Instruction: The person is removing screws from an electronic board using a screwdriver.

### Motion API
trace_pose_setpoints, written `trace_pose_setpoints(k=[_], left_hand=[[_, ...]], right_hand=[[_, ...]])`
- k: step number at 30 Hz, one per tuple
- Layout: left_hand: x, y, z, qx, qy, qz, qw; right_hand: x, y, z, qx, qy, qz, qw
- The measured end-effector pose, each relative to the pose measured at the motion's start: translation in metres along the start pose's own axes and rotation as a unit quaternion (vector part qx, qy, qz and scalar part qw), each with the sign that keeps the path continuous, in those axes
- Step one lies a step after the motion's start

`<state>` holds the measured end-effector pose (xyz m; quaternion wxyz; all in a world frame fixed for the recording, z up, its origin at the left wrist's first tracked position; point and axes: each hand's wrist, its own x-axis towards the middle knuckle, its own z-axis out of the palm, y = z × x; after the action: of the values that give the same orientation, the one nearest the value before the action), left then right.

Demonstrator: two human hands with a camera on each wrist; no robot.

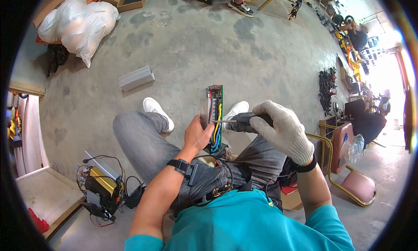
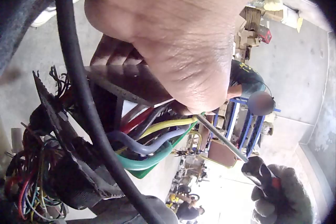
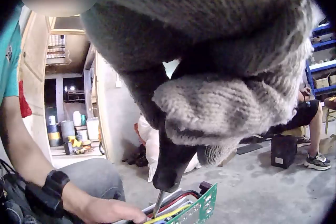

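Observation:
A long green circuit board with a metal plate along one side stands between the person's knees. Yellow, blue, green and red wires run along it. The bare left hand grips the board assembly by its plate side, thumb near the wires. Wearing a grey knitted glove, the right hand holds a screwdriver with a bulky black handle. Its thin metal shaft reaches in among the wires, close to the left thumb; the tip is hidden there.
A ribbed aluminium housing lies on the floor ahead. At the lower left sit wired electronics with a gold box. White plastic bags are at the upper left, and a pink chair is at the right. Other people sit farther off.

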<state>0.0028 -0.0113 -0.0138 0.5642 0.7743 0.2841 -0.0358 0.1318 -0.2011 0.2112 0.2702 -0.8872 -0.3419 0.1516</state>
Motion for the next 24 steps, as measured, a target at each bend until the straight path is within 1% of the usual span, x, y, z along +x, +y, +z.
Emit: trace_pose_setpoints(k=[2, 5, 7, 11, 13, 16, 19, 23, 24], left_hand=[[0.0, 0.0, 0.0, -0.005, -0.004, 0.002, 1.0], [-0.001, -0.003, 0.002, 0.007, 0.023, 0.028, 0.999], [-0.003, 0.0, 0.0, 0.009, 0.009, 0.013, 1.0], [-0.003, 0.003, -0.001, -0.003, 0.002, 0.003, 1.0], [-0.002, 0.003, -0.002, 0.006, -0.001, 0.007, 1.0], [-0.004, 0.004, -0.004, -0.013, -0.02, 0.001, 1.0], [-0.003, 0.005, -0.004, 0.001, -0.016, -0.003, 1.0], [-0.004, 0.006, -0.005, -0.007, -0.022, -0.008, 1.0], [-0.004, 0.005, -0.004, -0.006, -0.018, 0.001, 1.0]], right_hand=[[0.0, 0.0, 0.001, -0.002, 0.003, -0.005, 1.0], [0.0, -0.002, 0.001, -0.027, 0.004, -0.019, 0.999], [0.0, -0.01, -0.002, -0.015, -0.011, 0.0, 1.0], [0.002, -0.018, -0.005, -0.044, -0.027, -0.014, 0.999], [0.004, -0.023, -0.006, -0.071, -0.04, -0.057, 0.995], [0.005, -0.022, -0.001, -0.083, -0.03, -0.078, 0.993], [0.006, -0.023, 0.0, -0.082, -0.03, -0.066, 0.994], [0.006, -0.02, 0.003, -0.078, -0.014, -0.071, 0.994], [0.007, -0.021, 0.002, -0.078, -0.014, -0.067, 0.995]])
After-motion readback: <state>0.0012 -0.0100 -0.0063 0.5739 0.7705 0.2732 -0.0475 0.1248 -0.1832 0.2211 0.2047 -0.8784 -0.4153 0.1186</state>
